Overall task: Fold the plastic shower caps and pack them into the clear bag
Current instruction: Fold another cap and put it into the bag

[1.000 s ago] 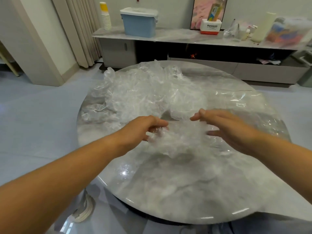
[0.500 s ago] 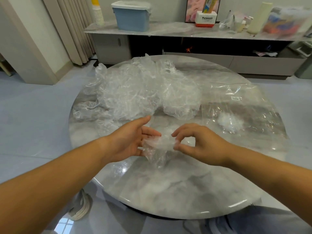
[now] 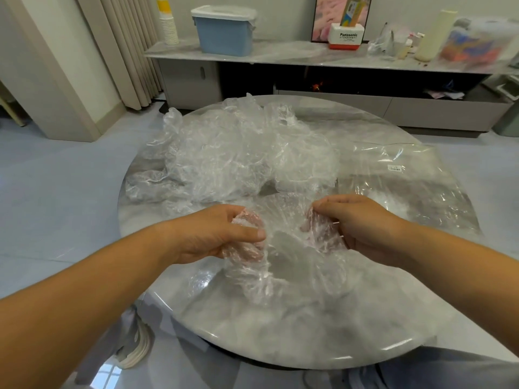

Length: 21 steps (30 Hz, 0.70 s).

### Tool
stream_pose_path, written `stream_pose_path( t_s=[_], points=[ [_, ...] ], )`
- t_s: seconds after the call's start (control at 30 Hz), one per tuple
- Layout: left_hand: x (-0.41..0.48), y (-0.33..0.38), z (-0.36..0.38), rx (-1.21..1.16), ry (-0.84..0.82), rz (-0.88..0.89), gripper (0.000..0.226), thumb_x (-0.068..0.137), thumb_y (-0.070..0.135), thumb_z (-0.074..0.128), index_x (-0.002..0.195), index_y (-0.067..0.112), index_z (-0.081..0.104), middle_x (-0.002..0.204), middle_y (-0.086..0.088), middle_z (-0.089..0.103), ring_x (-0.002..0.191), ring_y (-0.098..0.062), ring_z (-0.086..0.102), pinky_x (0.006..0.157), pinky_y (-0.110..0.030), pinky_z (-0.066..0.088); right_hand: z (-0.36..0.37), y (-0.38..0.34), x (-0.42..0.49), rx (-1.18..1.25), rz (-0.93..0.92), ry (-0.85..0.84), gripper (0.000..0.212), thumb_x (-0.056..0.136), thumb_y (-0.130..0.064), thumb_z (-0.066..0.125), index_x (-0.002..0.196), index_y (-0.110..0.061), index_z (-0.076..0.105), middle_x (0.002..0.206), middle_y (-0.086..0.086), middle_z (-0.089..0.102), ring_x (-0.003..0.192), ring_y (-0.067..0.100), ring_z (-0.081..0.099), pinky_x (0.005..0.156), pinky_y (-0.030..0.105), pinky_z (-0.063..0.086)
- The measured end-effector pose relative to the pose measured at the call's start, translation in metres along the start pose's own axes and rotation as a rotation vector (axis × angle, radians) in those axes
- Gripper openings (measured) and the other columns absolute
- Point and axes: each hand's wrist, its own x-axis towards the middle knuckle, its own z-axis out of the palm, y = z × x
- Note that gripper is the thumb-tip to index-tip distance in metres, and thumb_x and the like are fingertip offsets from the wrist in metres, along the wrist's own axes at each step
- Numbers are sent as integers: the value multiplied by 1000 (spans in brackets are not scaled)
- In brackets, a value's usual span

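Head view: an early stage of the packing task, judged from the layout. The left hand (image 3: 222, 234) and the right hand (image 3: 362, 226) are held apart above the near half of the round marble table (image 3: 280, 338). Each has fingers and thumb curled into the film of one shower cap (image 3: 289, 248), which is spread between them and hangs crumpled down to the tabletop. No fold is visible in it yet.

Behind the hands lies a heap of shower caps (image 3: 238, 158), loose and unfolded, covering the far left of the table (the count cannot be read, the film being transparent and tangled). Most of the work therefore appears to remain: this cap is to be folded and bagged, then the heap.

Containers: the clear bag (image 3: 421, 186) lies flat on the right of the table, just beside the heap, and bears a small white label (image 3: 394, 167). A pale white patch (image 3: 393, 202) shows at the bag close to the right hand. It may be a folded cap already inside, though this cannot be confirmed. On the sideboard (image 3: 295, 53) beyond stands a blue lidded box (image 3: 224, 32), its contents hidden.
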Motion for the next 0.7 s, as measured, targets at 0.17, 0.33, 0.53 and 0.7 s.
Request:
stream_pose_path(
  t_s=[0.17, 0.33, 0.53, 0.7],
  points=[
    [15, -17, 10, 172, 149, -54, 29, 87, 11, 77, 114, 10, 66, 94, -15, 77, 89, -32, 75, 93, -60, 52, -7, 23, 11, -171, 82, 104, 34, 97, -39, 65, 115, -10, 58, 106, 19, 70, 71, 26, 70, 66, 41, 62],
    [25, -22, 13, 637, 250, 116, 58, 85, 33, 78, 134, 29, 48, 111, 3, 67, 91, -14, 71, 84, -35, 60, -5, 45, 6, -1043, -519, 183, 36, 94, -44, 62, 125, -25, 59, 117, -9, 60, 109, 11, 57, 89, 32, 53],
    [6, -32, -7, 1185, 197, 693, 40, 85, 49, 74, 120, 33, 62, 124, 10, 55, 114, -11, 50, 98, -34, 45, 7, 69, -14, -1119, -647, -266, 36, 92, -59, 54, 107, -30, 70, 122, -15, 63, 120, 0, 49, 99, 24, 47],
    [1, -57, 2, 1003, -121, 403, 47, 68, 48, 89, 109, 41, 67, 118, 20, 56, 115, 2, 48, 99, -14, 38, 4, 89, -14, -1041, -498, -283, 45, 74, -64, 77, 108, -36, 69, 133, -18, 52, 125, -4, 40, 100, 5, 31]
  ],
)
